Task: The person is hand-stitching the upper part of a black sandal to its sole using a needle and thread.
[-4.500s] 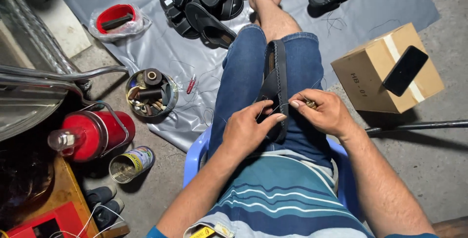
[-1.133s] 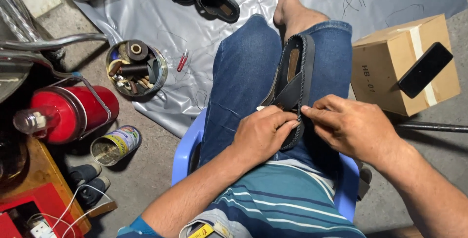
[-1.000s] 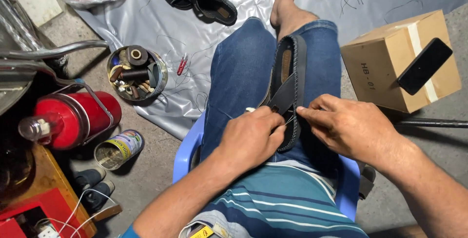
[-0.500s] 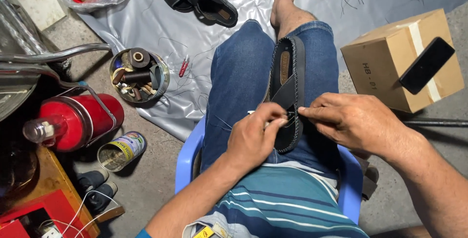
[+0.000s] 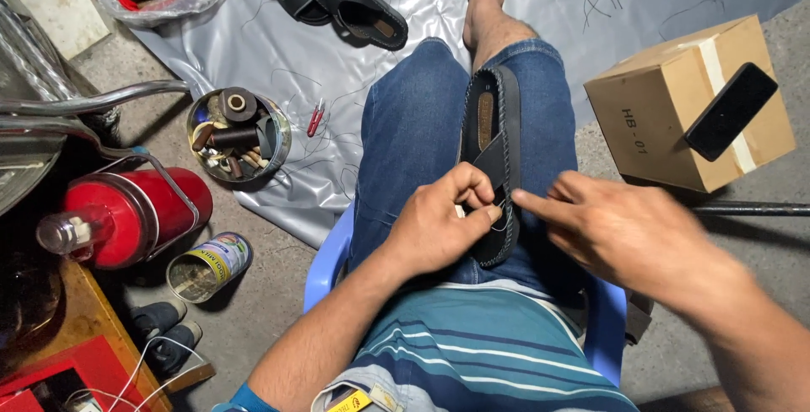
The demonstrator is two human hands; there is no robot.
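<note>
We had a single head-worn view, looking steeply down over the wearer's chest and lap. It sat close to both hands at mid-frame and faced forward across the grey floor sheet point(image 5: 278, 49). No second view overlapped.

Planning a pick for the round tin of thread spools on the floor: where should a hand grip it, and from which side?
Grip the tin across its rim from straight above, hand closing on the outer wall. It stands upright with its open mouth up and spools filling the inside. The red flask crowds one side and a curved metal bar runs close by another, so a sideways approach looks cramped.
</note>
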